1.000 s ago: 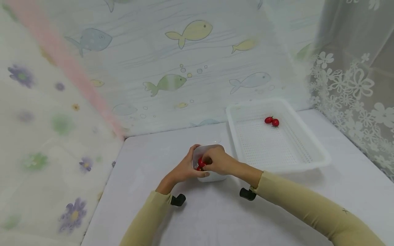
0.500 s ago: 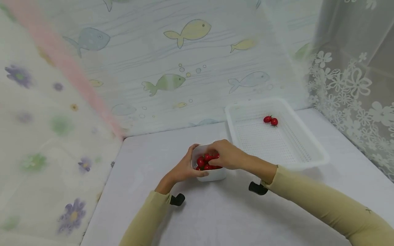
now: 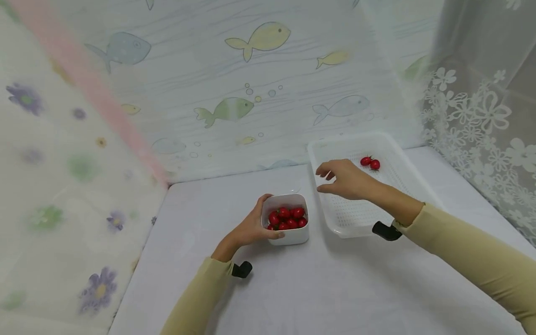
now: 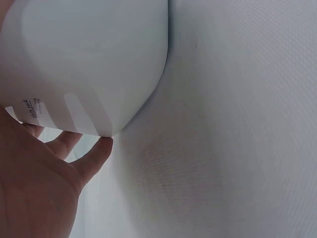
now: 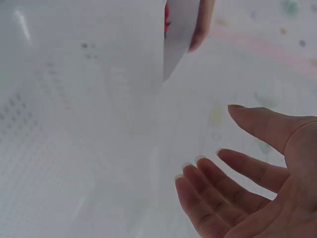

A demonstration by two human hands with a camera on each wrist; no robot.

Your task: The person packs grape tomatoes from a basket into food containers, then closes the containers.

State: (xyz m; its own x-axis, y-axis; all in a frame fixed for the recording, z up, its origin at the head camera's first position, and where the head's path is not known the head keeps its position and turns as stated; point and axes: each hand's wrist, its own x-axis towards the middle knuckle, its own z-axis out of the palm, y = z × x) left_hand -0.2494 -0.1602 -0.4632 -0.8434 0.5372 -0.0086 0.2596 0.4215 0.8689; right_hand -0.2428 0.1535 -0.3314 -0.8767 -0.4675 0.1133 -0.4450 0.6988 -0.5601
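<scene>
A white square container [image 3: 289, 238] stands on the table with several red cherry tomatoes [image 3: 284, 213] inside. My left hand [image 3: 251, 227] grips its left side, thumb across the near rim; in the left wrist view the fingers [image 4: 94, 156] lie along the container wall [image 4: 99, 59]. My right hand [image 3: 345, 179] hovers over the left part of a white perforated basket [image 3: 331, 225], thumb and fingers apart and nothing between them. Two more cherry tomatoes [image 3: 370, 163] lie together near the basket's far side. The right wrist view shows the hand's relaxed, bare fingers [image 5: 208, 198].
The basket stands right of the container, its walls low and flared. A white cloth [image 3: 201, 209] covers the table. Behind it hangs a fish-print curtain [image 3: 234, 153], and a lace curtain [image 3: 473, 125] is at the right.
My right hand has come out of the container and moved right, over the basket. The tomatoes in the container now show fully. The left hand keeps its grip in place.
</scene>
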